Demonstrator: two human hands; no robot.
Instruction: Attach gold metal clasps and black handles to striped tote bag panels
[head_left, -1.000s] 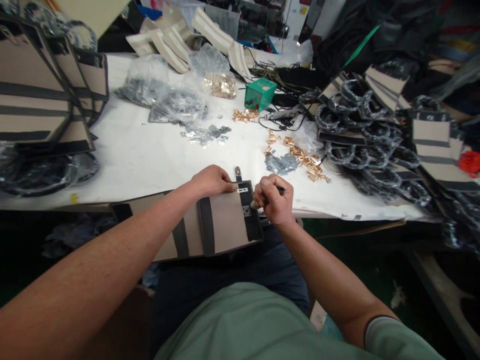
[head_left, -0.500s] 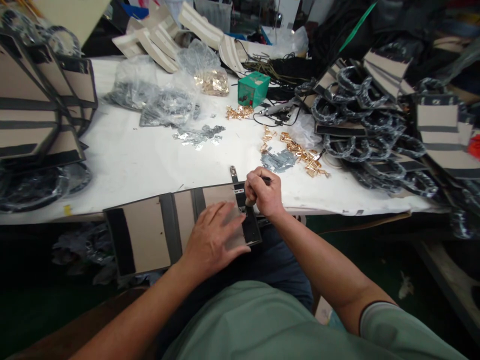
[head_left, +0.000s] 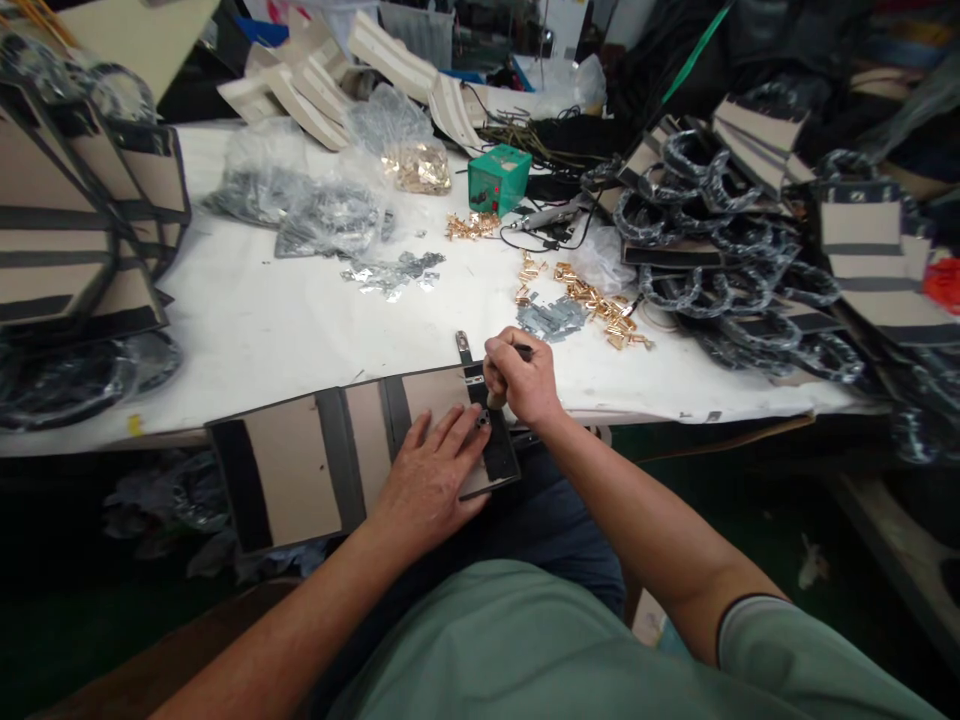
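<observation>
A long beige panel with dark bands (head_left: 285, 470) lies across the table's front edge, its near side overhanging my lap. My left hand (head_left: 431, 475) rests on it with outstretched fingers, the fingertips by a small metal fitting (head_left: 482, 420) on the dark end band. My right hand (head_left: 521, 378) is closed around a dark-handled tool (head_left: 523, 351) just above that band; the tool's working end is hidden. Beside my right fingers, a small metal plate (head_left: 474, 380) sits on the band. A short dark strap with a metal end (head_left: 463, 347) sticks out beyond the panel's far edge.
Gold-coloured clasps (head_left: 600, 305) and grey metal plates (head_left: 551, 318) lie beyond my right hand. Behind them stands a green box (head_left: 499, 178) with a cable. Similar panels are stacked left (head_left: 146, 190), and wrapped rings (head_left: 705, 220) are piled right. Plastic bags (head_left: 322, 215) hold metal parts.
My left hand's fingers have drawn closer together and settled onto the panel near the metal fitting. My right hand stays at the dark band with the tool. The view has shifted slightly.
</observation>
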